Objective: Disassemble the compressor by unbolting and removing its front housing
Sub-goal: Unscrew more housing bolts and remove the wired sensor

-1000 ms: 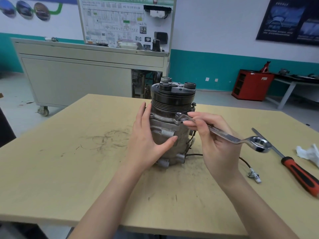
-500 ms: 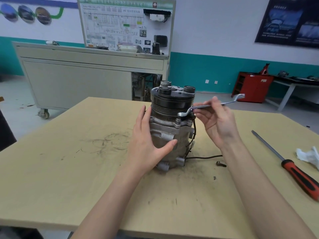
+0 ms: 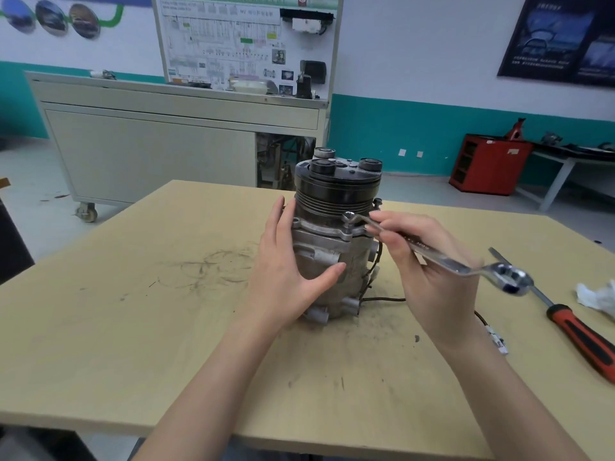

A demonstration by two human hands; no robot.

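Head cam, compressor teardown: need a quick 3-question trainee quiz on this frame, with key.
1. True or false: the left hand lies with straight fingers against the side of the compressor.
2. The wrench has one ring end seated on: A) a flange bolt just below the pulley; B) the top face of the pulley; C) the table surface.
3. Short answer: which hand holds the wrench shaft?

Key: 1 true; 2 A; 3 the right hand.
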